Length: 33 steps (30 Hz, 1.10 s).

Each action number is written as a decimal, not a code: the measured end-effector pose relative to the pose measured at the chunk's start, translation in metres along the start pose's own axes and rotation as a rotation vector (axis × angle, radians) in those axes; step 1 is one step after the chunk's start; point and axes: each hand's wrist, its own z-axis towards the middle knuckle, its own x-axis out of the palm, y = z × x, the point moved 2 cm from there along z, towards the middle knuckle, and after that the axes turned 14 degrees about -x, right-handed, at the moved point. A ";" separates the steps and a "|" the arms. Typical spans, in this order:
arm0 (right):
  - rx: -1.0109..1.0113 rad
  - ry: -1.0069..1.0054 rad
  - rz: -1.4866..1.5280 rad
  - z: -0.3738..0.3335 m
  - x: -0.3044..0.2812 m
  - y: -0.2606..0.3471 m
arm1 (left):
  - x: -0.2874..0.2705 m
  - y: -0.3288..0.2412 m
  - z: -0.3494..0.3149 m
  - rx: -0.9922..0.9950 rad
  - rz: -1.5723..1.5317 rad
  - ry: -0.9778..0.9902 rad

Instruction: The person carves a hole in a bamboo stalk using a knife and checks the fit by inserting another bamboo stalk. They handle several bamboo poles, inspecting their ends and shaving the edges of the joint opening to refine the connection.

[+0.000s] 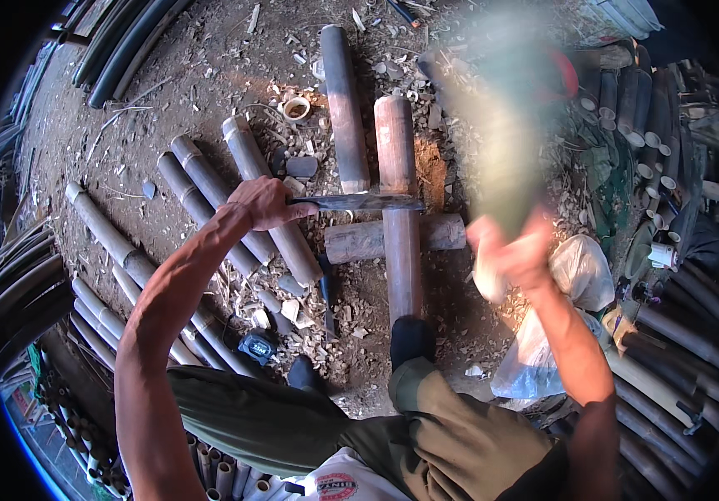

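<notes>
My left hand [266, 204] is closed round the handle of a long dark knife [359, 202]. Its blade lies across a bamboo length [403, 259], whose far part is pale reddish and bare. That piece rests over a short log [351, 242] lying crosswise on the ground, and my dark-covered foot [414, 341] is at its near end. To the right of the log, my right hand [514, 250] is closed round a pale, greenish club [501, 125], raised and smeared by motion, so its exact shape cannot be made out. The club is apart from the knife.
Another bamboo length [344, 108] lies just beyond the blade. Several more lengths [272, 200] lie to the left. A dark tool [327, 296] and tape measure [258, 346] are near my feet. Plastic bags [531, 359] sit at right, by stacked bamboo [693, 334]. Chips litter the dirt.
</notes>
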 end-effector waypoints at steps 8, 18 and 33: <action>-0.267 -0.262 0.118 0.070 -0.066 0.050 | -0.003 0.009 -0.002 0.023 0.074 0.023; -0.284 0.238 -0.120 0.001 -0.006 0.030 | 0.015 0.023 0.018 0.102 -0.069 -0.060; 0.062 -0.040 0.205 -0.058 -0.005 0.004 | -0.033 0.000 0.007 0.112 0.179 -0.017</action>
